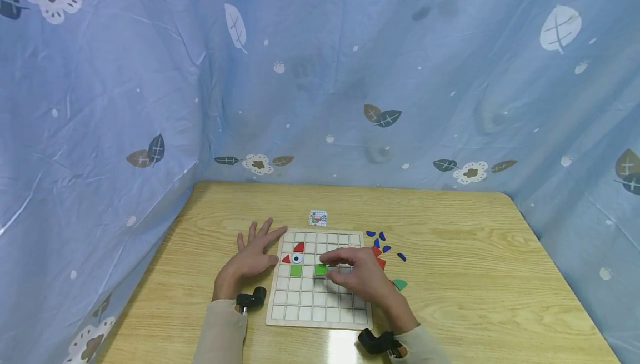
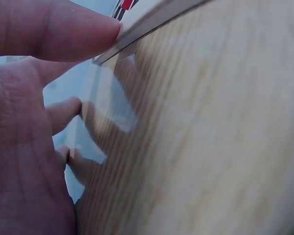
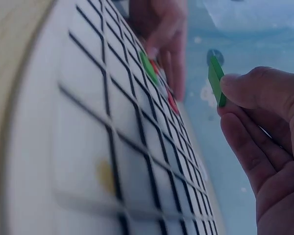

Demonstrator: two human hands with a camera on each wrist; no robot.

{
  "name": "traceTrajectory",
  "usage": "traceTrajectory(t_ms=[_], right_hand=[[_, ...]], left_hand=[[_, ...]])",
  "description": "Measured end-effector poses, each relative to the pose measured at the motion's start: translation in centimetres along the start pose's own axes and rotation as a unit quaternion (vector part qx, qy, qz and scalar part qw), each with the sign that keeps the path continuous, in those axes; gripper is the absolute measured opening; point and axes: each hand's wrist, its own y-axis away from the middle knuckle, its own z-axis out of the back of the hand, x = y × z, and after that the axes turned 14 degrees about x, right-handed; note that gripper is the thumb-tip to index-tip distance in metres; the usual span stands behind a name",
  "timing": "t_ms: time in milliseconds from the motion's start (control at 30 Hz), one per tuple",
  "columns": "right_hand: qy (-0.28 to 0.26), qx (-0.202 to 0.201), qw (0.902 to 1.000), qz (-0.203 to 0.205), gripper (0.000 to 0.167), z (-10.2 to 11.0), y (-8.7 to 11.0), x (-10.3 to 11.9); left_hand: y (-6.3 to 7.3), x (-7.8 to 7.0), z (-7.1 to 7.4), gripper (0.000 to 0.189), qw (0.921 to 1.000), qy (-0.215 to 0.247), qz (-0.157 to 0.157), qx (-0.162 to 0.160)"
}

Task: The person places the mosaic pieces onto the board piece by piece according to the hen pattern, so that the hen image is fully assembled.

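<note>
Before a blue curtain point(image 1: 320, 25), on a wooden table point(image 1: 475, 297): pinching a green square point(image 1: 320, 269) over the board point(image 1: 305, 313) by one end with right hand point(image 1: 362, 276), probably leaving the rest clear; touching the board's left edge with spread left hand point(image 1: 253, 257), likely to steady it.

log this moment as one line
left hand: touches board | right hand: pinches green square above board | on board: eye, red triangle, red quarter-circle, second green square

Bordering a wood-grain table point(image 1: 500, 275) at back, left and right with creased blue curtain point(image 1: 320, 75), showing printed flowers point(image 1: 470, 173) and leaves point(image 1: 389, 118).
</note>
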Motion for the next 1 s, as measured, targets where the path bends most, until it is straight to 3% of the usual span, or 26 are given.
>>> traceTrajectory(t_ms=[500, 700, 1000], right_hand=[[0.007, 0.04, 0.9987, -0.029, 0.028, -4.1, -2.8, 0.9], [0.037, 0.046, 0.9983, 0.001, 0.026, -4.9, -3.4, 0.8], [0.11, 0.054, 0.9924, 0.011, 0.023, -5.5, -3.7, 1.2]], left_hand=[[0.0, -0.2, 0.0, 0.08, 0.9999, -0.012, 0.009, -0.004], [0.0, -0.1, 0.0, 0.081, 0.9999, -0.012, 0.007, -0.003], [-0.1, -0.1, 0.0, 0.079, 0.9998, -0.016, 0.008, -0.003]])
